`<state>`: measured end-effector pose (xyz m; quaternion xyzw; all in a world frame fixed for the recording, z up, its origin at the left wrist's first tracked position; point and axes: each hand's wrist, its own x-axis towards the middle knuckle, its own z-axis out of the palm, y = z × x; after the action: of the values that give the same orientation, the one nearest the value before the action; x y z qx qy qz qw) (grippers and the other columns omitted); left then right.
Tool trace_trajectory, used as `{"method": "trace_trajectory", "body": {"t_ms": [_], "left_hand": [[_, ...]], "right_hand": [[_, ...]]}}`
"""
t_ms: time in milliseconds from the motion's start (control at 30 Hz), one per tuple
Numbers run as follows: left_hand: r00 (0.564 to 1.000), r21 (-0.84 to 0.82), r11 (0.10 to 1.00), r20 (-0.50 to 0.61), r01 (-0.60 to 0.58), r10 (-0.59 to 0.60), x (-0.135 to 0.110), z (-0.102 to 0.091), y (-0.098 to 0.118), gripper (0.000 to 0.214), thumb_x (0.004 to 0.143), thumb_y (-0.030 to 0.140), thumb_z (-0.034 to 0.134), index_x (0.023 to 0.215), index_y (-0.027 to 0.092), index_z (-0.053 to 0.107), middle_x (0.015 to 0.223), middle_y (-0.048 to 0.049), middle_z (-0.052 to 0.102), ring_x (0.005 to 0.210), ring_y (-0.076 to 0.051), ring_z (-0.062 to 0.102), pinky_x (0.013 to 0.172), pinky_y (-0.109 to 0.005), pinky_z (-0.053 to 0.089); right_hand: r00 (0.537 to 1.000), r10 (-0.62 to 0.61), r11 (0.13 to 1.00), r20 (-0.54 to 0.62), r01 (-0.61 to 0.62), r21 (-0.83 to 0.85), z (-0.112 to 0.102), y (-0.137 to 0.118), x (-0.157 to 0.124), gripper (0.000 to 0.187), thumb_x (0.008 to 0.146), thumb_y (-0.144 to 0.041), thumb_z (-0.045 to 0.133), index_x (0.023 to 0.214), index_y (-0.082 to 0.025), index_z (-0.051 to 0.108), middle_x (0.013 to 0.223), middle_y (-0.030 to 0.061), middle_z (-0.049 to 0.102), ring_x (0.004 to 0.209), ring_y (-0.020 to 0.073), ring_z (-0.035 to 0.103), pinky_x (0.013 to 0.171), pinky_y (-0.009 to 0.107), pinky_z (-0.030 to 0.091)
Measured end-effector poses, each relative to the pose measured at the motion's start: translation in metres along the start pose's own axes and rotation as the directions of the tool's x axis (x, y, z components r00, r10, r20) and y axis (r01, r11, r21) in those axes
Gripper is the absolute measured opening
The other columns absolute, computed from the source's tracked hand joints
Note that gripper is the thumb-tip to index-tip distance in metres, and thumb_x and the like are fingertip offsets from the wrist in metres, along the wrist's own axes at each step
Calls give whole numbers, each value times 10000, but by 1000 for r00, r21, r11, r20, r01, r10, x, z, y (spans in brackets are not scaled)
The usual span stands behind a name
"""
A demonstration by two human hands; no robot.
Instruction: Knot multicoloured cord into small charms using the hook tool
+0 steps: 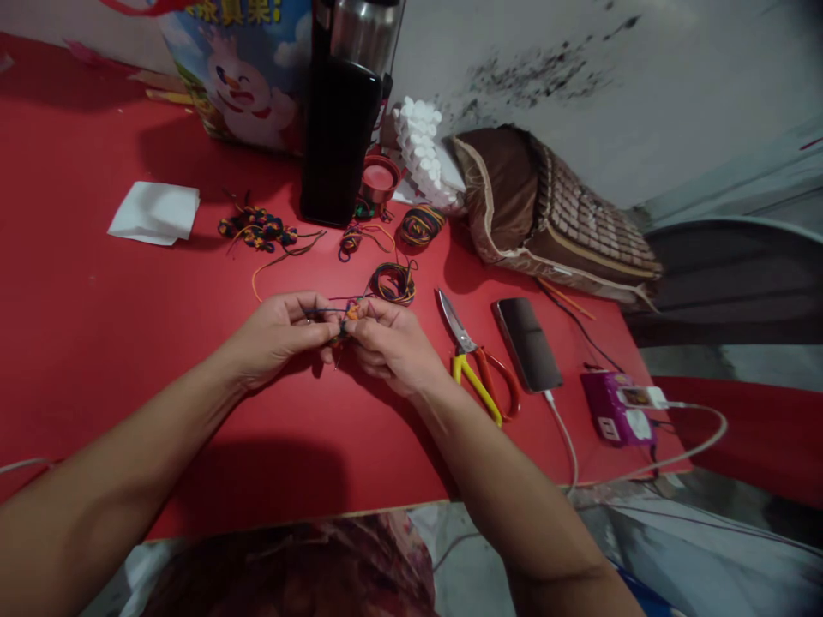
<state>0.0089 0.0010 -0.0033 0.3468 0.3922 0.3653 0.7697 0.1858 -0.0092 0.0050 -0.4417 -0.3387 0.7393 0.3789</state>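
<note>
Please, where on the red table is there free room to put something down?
Bare red table lies left of the white paper and between that paper and the left forearm. Crowded: beyond the left hand, with knotted cords; beyond the right hand, with cord coils; and rightward, with scissors and a phone.

Scissors [465,344]: silver is shown at the blades, with yellow on one handle and orange-red on the other.
Table [212,368]: and here, plain red is spread beneath the scissors.
Held cord [353,311]: left of the scissors, dark blue is met by orange and magenta!
Wound cord [421,226]: beyond the scissors, dark strands are streaked with yellow and red.
Box [602,396]: right of the scissors, purple is broken by white.
Fabric bundle [591,210]: behind the scissors, brown is crossed by pale checks.
</note>
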Motion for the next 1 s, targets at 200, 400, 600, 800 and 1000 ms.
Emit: {"method": "trace_trajectory", "body": {"t_ms": [200, 400, 600, 800, 1000], "left_hand": [[1000, -40, 999, 2, 3, -3, 1, -3, -1, 271, 692, 217, 914, 790, 150, 669, 646, -13, 707, 514, -151, 675, 503, -268, 592], [999, -54, 999, -38, 5, -7, 2, -4, -1, 263, 692, 210, 907, 792, 149, 672, 682, -3, 699, 513, -157, 683, 505, -289, 602], [989, 67, 989, -60, -134, 138, 0, 0, -1, 194, 759, 223, 852, 896, 158, 730, 824, -14, 749, 540, -134, 676, 530, -274, 564], [937, 311, 907, -107, -286, 332, -3, 6, -1, 126, 767, 201, 825, 871, 168, 763, 824, -13, 741, 735, -131, 674, 674, -239, 541], [935, 345, 901, -138, -263, 326, -3, 6, -1, 84, 798, 226, 794, 795, 166, 735, 759, 0, 705, 678, -108, 620, 640, -223, 498]], "right_hand": [[1000, 15, 1000, 10, -15, 12, -1, -4, 0, 230, 746, -283, 791, 815, -220, 580, 445, -164, 369, 360, 12, 160, 319, 138, 151], [999, 31, 999, 15, -32, 28, -2, -4, 1, 268, 744, -305, 820, 806, -222, 573, 460, -160, 373, 370, 12, 162, 326, 142, 145], [1000, -10, 998, -29, 12, 64, -2, -1, 3, 303, 726, -317, 834, 760, -231, 545, 440, -163, 357, 359, 16, 159, 310, 149, 158], [999, -13, 999, -36, 15, 42, 0, -1, 1, 316, 730, -349, 848, 792, -227, 563, 441, -165, 370, 354, 14, 175, 315, 144, 164], [1000, 8, 1000, -24, -7, 29, 1, 0, 1, 304, 730, -345, 850, 802, -219, 584, 436, -166, 371, 352, 9, 170, 318, 146, 145]]}}
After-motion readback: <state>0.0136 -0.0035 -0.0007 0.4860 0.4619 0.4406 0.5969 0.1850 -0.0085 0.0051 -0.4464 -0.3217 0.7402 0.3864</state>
